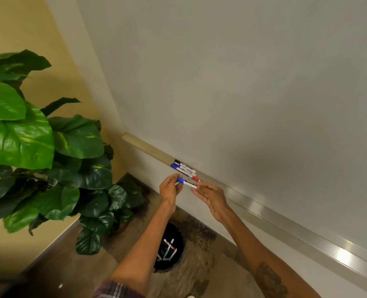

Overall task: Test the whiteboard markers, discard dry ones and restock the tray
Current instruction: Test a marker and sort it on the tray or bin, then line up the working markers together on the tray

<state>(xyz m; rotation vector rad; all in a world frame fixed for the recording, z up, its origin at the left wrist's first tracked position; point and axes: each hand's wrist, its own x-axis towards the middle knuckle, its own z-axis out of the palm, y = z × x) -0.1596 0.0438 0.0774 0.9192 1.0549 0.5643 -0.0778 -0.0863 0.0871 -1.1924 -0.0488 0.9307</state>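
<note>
Holding a blue-capped marker [186, 183] level before the whiteboard tray [253, 206]: left hand [170, 189] pinches the cap, right hand [211, 197] pinches the barrel's end.

Blue-capped marker [186, 183]: white barrel, capped, roughly level, just before tray [264, 214]. Cluster of markers [183, 168]: lying along tray's left end, black, blue and red caps, perhaps four. Discarded markers [167, 250]: jumbled inside black bin [179, 235], on floor below.
</note>
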